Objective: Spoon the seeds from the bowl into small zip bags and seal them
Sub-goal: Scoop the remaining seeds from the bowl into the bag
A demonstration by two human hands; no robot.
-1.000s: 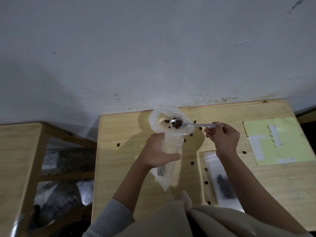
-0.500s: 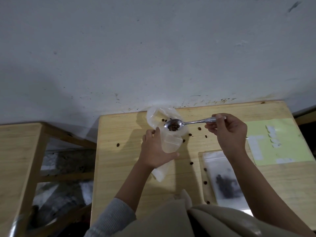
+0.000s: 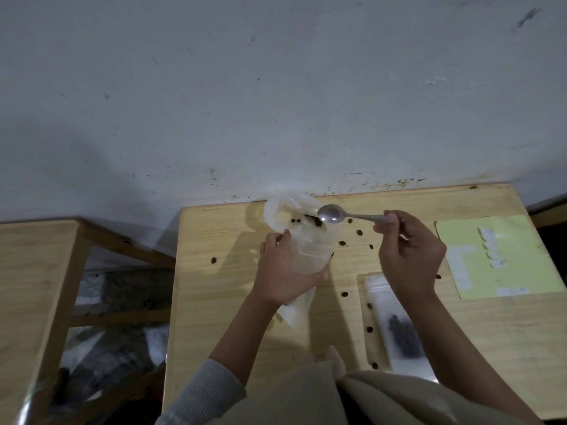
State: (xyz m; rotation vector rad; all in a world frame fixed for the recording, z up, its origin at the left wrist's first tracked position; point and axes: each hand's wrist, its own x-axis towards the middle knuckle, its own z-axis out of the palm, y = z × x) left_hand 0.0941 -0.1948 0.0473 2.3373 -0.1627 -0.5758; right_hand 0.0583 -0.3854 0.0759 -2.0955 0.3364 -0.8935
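My left hand [image 3: 280,271] grips a clear zip bag [image 3: 310,256] upright above the wooden table [image 3: 221,302], its mouth held wide. My right hand [image 3: 409,256] pinches the handle of a metal spoon [image 3: 333,214]. The spoon's bowl is tipped at the bag's mouth, and dark seeds [image 3: 313,220] slide off its left edge into the bag. A translucent bowl or plastic [image 3: 276,210] shows behind the bag near the wall; I cannot tell its contents. A second zip bag [image 3: 399,326] with dark seeds inside lies flat on the table below my right forearm.
Loose seeds [image 3: 359,232] are scattered over the tabletop around the bags. A yellow-green sheet [image 3: 515,259] with white labels lies at the right edge. A second wooden table [image 3: 33,286] stands to the left across a gap. The white wall runs along the back edge.
The spoon rose from the bowl with seeds, moved up over the bag's mouth, and has tipped so that its seeds spill into the bag. My left hand lifted the bag slightly.
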